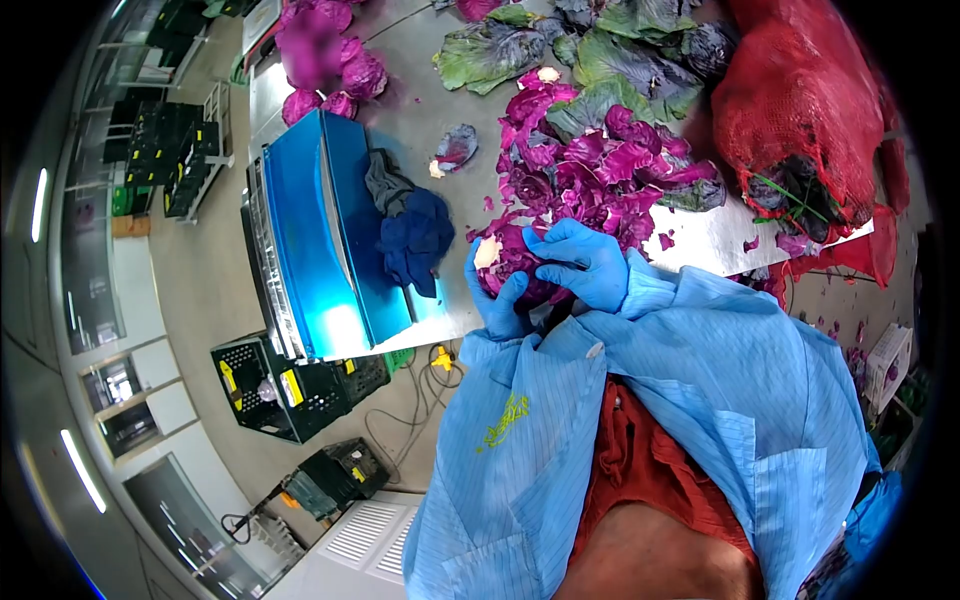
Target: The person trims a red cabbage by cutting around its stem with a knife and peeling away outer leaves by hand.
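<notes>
A red cabbage [512,262] with a pale cut stem end is held close to my body at the table's front edge. My left hand [500,308], in a blue glove, is wrapped round its near left side. From the right, my right hand [588,266], also gloved in blue, has its fingers curled and pressed on the cabbage's outer leaves. Whether a single leaf is pinched there I cannot tell. Just beyond my hands lies a heap of loose purple leaves [590,180]. A small leaf piece [457,147] with a white stub rests left of the heap.
A blue metal-cased device [345,230] stands on the left, with dark cloths [415,235] beside it. Purple cabbages [362,76] sit at the far left, and green outer leaves [635,75] at the back. A red mesh sack [795,110] is on the right. Black crates [265,385] stand on the floor.
</notes>
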`<move>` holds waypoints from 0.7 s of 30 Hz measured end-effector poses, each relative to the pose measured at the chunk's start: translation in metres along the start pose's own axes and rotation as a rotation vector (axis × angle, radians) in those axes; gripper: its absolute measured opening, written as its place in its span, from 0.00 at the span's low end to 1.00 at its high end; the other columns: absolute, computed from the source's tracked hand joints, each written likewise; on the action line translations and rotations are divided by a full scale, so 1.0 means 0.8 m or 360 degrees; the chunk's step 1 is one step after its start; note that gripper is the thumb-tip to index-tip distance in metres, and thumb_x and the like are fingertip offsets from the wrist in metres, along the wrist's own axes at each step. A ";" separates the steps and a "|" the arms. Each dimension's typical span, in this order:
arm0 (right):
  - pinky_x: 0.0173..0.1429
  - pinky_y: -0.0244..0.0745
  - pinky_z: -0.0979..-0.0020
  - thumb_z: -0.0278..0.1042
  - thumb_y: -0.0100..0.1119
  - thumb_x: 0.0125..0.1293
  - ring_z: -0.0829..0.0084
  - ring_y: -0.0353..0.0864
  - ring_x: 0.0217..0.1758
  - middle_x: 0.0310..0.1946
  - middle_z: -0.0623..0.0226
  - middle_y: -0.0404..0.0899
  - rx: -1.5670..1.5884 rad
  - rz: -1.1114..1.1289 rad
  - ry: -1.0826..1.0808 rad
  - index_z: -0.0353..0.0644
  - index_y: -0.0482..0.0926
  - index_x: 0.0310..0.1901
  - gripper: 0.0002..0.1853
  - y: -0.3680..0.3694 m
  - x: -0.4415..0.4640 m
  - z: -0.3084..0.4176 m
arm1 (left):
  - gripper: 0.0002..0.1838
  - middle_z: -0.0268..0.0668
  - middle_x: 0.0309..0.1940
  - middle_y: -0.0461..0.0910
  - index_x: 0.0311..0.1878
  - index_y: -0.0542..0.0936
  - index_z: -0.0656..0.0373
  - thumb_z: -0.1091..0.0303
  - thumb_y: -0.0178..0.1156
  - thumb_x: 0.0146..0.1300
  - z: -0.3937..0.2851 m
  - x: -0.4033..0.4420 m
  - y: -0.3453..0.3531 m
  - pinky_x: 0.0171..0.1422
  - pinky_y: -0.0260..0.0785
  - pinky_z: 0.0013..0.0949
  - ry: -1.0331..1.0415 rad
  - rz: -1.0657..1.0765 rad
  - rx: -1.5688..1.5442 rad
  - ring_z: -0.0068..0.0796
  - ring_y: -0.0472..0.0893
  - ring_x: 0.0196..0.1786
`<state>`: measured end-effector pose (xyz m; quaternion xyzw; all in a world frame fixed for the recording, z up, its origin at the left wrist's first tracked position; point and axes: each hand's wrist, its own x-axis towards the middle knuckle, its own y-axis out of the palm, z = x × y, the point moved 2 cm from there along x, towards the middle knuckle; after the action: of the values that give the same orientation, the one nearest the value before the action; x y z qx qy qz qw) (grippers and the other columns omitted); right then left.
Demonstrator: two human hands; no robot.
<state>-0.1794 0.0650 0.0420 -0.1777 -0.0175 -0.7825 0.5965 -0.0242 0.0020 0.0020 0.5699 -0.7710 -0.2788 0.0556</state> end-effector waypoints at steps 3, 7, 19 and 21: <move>0.50 0.75 0.73 0.21 0.65 0.58 0.72 0.79 0.46 0.41 0.61 0.77 0.0208 -0.0064 0.0125 0.31 0.78 0.49 0.16 0.002 0.000 -0.002 | 0.44 0.39 0.60 0.69 0.67 0.63 0.55 0.77 0.70 0.42 0.000 -0.001 -0.003 0.68 0.63 0.42 -0.0056 0.0046 -0.0046 0.38 0.70 0.62; 0.50 0.76 0.74 0.21 0.63 0.59 0.75 0.81 0.44 0.40 0.61 0.78 0.0709 -0.0181 0.0500 0.30 0.79 0.45 0.11 0.003 0.004 0.001 | 0.44 0.39 0.60 0.69 0.67 0.63 0.55 0.77 0.70 0.42 0.006 0.001 -0.008 0.68 0.63 0.42 -0.0082 0.0062 -0.0058 0.38 0.70 0.62; 0.42 0.76 0.74 0.24 0.65 0.59 0.80 0.80 0.37 0.35 0.64 0.81 0.0388 0.0007 0.0538 0.34 0.81 0.41 0.09 -0.007 0.005 -0.021 | 0.46 0.39 0.60 0.69 0.67 0.63 0.53 0.75 0.73 0.40 0.002 -0.002 -0.002 0.68 0.64 0.42 -0.0123 0.0101 0.0010 0.38 0.70 0.62; 0.40 0.76 0.73 0.25 0.65 0.59 0.81 0.79 0.35 0.34 0.63 0.81 0.0277 -0.0011 0.0478 0.34 0.80 0.39 0.08 -0.008 0.007 -0.012 | 0.46 0.39 0.60 0.69 0.67 0.63 0.54 0.75 0.73 0.40 0.002 -0.002 -0.003 0.68 0.64 0.42 -0.0120 0.0106 0.0003 0.38 0.70 0.62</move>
<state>-0.1894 0.0595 0.0362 -0.0065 0.0034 -0.7979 0.6028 -0.0222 0.0040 -0.0003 0.5332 -0.7913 -0.2972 0.0352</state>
